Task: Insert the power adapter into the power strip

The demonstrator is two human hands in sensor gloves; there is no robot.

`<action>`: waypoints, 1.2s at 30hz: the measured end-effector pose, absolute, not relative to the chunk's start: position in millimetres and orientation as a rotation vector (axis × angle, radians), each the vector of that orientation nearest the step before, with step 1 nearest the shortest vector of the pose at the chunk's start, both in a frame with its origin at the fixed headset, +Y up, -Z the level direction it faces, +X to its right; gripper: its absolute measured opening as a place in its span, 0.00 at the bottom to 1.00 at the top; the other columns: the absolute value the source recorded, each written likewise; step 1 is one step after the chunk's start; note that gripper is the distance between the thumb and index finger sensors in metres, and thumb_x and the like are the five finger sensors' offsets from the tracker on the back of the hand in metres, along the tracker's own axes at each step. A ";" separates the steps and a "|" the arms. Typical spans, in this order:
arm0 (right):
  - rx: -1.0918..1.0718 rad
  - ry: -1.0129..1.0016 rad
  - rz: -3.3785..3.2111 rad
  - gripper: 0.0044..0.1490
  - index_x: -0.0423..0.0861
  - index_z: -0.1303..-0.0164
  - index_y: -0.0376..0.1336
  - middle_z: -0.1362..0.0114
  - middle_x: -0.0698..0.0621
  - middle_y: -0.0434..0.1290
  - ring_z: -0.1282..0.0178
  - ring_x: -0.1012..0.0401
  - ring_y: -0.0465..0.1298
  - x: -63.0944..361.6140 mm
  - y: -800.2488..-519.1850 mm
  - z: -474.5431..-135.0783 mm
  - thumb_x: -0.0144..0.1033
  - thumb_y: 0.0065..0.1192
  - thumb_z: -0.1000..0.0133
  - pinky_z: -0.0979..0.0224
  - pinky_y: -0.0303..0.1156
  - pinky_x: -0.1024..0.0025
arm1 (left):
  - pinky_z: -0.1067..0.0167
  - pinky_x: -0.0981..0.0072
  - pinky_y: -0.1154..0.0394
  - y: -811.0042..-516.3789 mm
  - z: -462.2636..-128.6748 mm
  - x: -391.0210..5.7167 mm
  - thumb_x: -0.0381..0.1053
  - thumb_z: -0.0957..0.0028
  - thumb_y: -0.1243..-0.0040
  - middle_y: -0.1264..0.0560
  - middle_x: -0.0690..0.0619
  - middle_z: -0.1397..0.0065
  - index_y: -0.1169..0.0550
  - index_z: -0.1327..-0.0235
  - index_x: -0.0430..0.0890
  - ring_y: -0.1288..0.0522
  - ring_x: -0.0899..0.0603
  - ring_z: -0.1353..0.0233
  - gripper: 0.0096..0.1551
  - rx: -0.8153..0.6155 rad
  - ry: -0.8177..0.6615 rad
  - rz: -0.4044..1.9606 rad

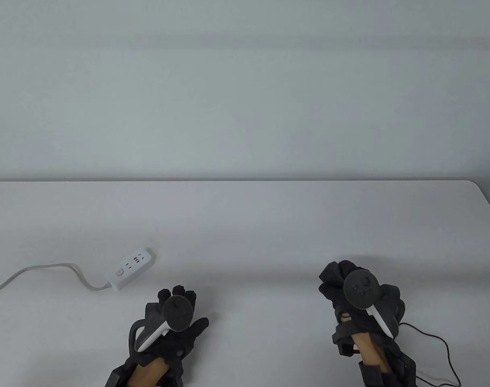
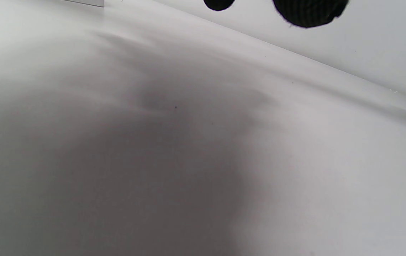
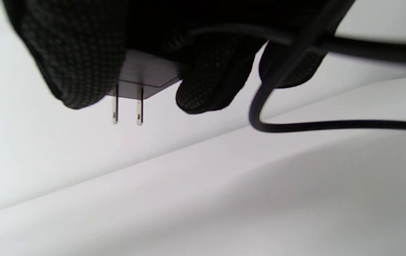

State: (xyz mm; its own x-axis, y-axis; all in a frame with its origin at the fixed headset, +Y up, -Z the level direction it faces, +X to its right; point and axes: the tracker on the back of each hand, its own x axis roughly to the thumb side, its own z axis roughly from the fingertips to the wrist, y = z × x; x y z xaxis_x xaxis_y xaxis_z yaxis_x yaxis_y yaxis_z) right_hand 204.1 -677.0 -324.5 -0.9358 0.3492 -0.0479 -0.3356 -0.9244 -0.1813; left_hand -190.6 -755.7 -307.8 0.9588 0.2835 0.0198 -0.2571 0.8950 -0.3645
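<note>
A white power strip (image 1: 132, 268) with a white cord lies on the table's left side, sockets facing up. My left hand (image 1: 176, 310) lies flat on the table just to its lower right, fingers spread, holding nothing; only two fingertips (image 2: 307, 12) show in the left wrist view. My right hand (image 1: 349, 286) is at the right, raised above the table, and grips the black power adapter (image 3: 142, 76). Its two metal prongs (image 3: 127, 108) point down in the right wrist view. The adapter's black cable (image 3: 331, 125) loops off to the right. In the table view the adapter is hidden inside the hand.
The white table (image 1: 245, 225) meets a plain pale wall at its back edge. The adapter's black cable (image 1: 438, 342) trails over the table at the bottom right. The strip's white cord (image 1: 39, 270) runs off the left edge.
</note>
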 end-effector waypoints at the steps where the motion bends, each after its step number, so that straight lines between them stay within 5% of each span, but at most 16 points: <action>1: -0.079 -0.249 2.791 0.47 0.40 0.31 0.60 0.35 0.42 0.68 0.45 0.60 0.81 198.3 -675.5 -321.8 0.54 0.75 0.53 0.31 0.78 0.45 | 0.22 0.31 0.58 -755.6 -307.9 -190.8 0.71 0.49 0.57 0.58 0.47 0.10 0.49 0.14 0.54 0.63 0.30 0.12 0.50 -0.367 -0.073 0.281; 19: 0.560 -0.255 2.831 0.42 0.39 0.29 0.58 0.31 0.43 0.69 0.43 0.58 0.82 81.8 -686.2 -271.9 0.52 0.63 0.45 0.31 0.78 0.46 | 0.22 0.32 0.61 -764.0 -330.5 -212.3 0.70 0.49 0.55 0.62 0.49 0.10 0.53 0.14 0.55 0.67 0.32 0.12 0.50 -0.369 -0.054 0.338; 25: 0.656 -0.199 2.841 0.41 0.37 0.27 0.57 0.30 0.41 0.69 0.40 0.57 0.82 62.5 -693.4 -264.3 0.50 0.59 0.43 0.31 0.78 0.47 | 0.22 0.36 0.69 -778.0 -364.4 -248.4 0.70 0.49 0.54 0.69 0.52 0.13 0.61 0.18 0.58 0.74 0.38 0.14 0.52 -0.373 0.066 0.328; 36: 0.772 -0.162 2.859 0.41 0.35 0.26 0.57 0.29 0.39 0.69 0.37 0.55 0.83 42.2 -702.2 -254.0 0.47 0.58 0.43 0.31 0.78 0.47 | 0.23 0.35 0.69 -774.1 -409.5 -319.2 0.68 0.48 0.52 0.71 0.51 0.14 0.66 0.21 0.57 0.76 0.37 0.15 0.54 -0.301 0.372 0.235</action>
